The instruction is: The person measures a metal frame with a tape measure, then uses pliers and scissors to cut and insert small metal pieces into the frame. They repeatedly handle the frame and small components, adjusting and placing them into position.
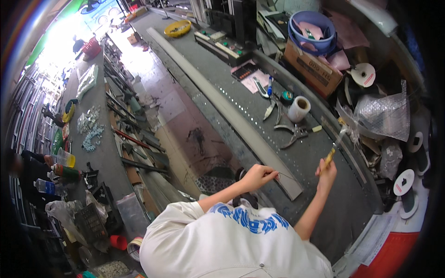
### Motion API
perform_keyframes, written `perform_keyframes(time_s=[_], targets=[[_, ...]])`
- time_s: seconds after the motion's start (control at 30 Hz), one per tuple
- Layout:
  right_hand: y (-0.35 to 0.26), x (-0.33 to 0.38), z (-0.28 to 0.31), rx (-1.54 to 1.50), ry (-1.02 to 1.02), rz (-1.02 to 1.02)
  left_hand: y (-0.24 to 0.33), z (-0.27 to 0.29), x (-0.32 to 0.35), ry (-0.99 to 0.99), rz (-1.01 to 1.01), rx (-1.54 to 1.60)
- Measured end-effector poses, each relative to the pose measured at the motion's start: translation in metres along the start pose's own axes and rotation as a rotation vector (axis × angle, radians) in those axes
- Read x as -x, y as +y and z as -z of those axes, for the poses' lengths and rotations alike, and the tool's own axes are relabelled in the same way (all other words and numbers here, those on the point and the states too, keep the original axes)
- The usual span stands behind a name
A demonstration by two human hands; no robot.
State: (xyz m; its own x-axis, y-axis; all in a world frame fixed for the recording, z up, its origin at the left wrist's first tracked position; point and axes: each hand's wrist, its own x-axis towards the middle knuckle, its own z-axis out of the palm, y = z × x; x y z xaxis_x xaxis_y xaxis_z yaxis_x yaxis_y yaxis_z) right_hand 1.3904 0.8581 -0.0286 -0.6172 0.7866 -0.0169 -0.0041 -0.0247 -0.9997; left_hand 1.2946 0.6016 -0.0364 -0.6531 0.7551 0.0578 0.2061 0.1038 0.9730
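Note:
My left hand (260, 177) is closed in a pinch just over the near end of a long grey profile bar (232, 116). A thin dark wire-like piece (288, 176) sticks out from its fingertips. To the right, my right hand (326, 171) is wrapped round the yellow handle of a tool (330, 156), raised above the bench. The tool's pale upper end is blurred, so its kind is unclear. Pliers (295, 134) lie on the bench between the bar and the right hand, beside a roll of clear film (299, 109).
The bar runs diagonally along the dark workbench (324, 204). A yellow basket (177, 28) stands near its far end. Along the right edge are a blue bucket (311, 31), a cardboard box (311, 68) and bubble wrap (382, 111). Another cluttered bench (99, 153) lies left, with a person (28, 171) beyond.

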Motion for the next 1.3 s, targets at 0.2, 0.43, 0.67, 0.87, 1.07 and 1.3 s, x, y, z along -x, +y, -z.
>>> perform_keyframes(time_s=[0.2,0.43,0.67,0.87,1.07,1.3], targets=[[-0.048,0.098,0.005,-0.158,-0.476,0.09,0.017,0.015,-0.054,-0.069,0.066,0.222],[-0.039,0.155,-0.017,-0.271,-0.697,-0.415,0.046,0.015,-0.093,-0.157,-0.196,0.591],[-0.058,0.149,-0.033,-0.274,-0.672,-0.314,0.061,-0.009,-0.077,-0.338,-0.178,0.868],[-0.078,0.149,-0.03,-0.328,-0.653,-0.315,0.054,-0.031,-0.068,-0.529,-0.113,0.961],[-0.084,0.15,-0.024,-0.469,-0.689,-0.377,0.052,-0.047,-0.058,-0.274,-0.083,0.936],[-0.059,0.144,-0.02,-0.779,-0.736,-0.522,0.055,-0.074,-0.05,-0.06,-0.063,0.977]])
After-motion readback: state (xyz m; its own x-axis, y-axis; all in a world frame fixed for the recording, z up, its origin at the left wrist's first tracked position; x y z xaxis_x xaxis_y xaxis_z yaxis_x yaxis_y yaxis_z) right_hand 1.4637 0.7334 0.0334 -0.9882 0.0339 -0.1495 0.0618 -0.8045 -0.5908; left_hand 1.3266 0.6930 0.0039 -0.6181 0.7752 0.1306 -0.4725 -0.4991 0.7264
